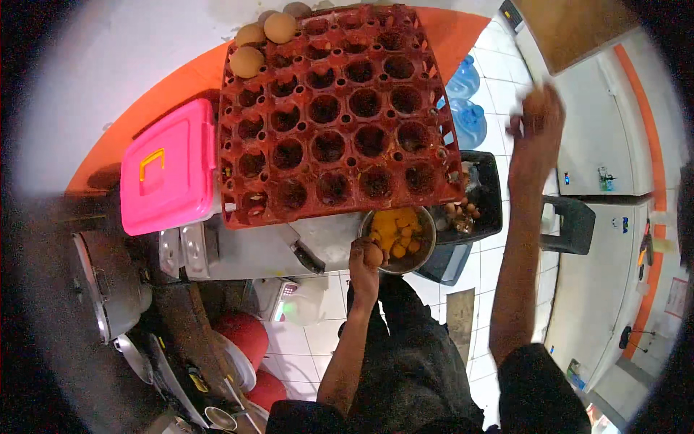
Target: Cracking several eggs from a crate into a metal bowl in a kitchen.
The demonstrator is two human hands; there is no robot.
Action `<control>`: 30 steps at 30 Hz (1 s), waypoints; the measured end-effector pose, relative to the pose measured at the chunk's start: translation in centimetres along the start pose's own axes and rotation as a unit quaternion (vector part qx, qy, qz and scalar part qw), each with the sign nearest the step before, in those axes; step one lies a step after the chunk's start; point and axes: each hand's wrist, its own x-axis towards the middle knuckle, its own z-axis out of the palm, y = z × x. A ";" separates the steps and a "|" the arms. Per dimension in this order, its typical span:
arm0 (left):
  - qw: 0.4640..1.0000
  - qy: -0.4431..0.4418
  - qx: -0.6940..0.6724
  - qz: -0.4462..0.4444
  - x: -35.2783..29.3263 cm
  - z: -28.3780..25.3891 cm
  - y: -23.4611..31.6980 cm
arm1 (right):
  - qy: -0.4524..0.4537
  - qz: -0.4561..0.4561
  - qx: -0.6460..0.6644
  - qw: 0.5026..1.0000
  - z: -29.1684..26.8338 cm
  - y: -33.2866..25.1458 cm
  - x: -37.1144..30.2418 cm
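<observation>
My left hand (363, 271) is closed around a brown egg (373, 255) at the near left rim of a metal bowl (429, 253). Cracked eggs with yellow yolks (396, 228) lie in that bowl. Raised at the far right, my right hand (536, 126) is smeared by motion, so whether its fingers hold anything is unclear. A large red plastic egg tray (343, 126) fills the upper middle, most of its cups bare. At its far left corner sit several brown eggs (280, 28). Broken eggshells (463, 211) lie in a black bin (490, 192) right of the bowl.
Left of the tray is a pink lidded box (170, 170) with a yellow handle. A black-handled knife (307, 257) lies on the metal counter (253, 249). Blue water jugs (468, 123) stand on the tiled floor; white fridges (600, 267) line the right side.
</observation>
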 end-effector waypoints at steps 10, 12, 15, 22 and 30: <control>0.934 -0.063 0.350 0.021 -0.6 4.7 -2.3 | -0.140 0.158 -0.171 0.962 -2.1 9.9 -26.5; 0.902 -0.068 0.419 0.085 0.0 2.0 -2.2 | -0.117 0.166 -0.119 0.972 -1.1 8.5 -25.8; 0.922 -0.056 0.381 0.049 -0.2 2.6 -2.2 | -0.091 0.179 -0.090 0.976 -1.6 8.5 -25.3; 0.884 -0.133 0.439 0.089 0.9 3.6 0.7 | -0.165 0.378 0.067 0.908 -6.3 13.1 -22.5; 0.858 -0.208 0.470 0.015 2.1 4.1 2.2 | -0.553 0.235 -0.121 0.790 -7.3 11.6 -17.7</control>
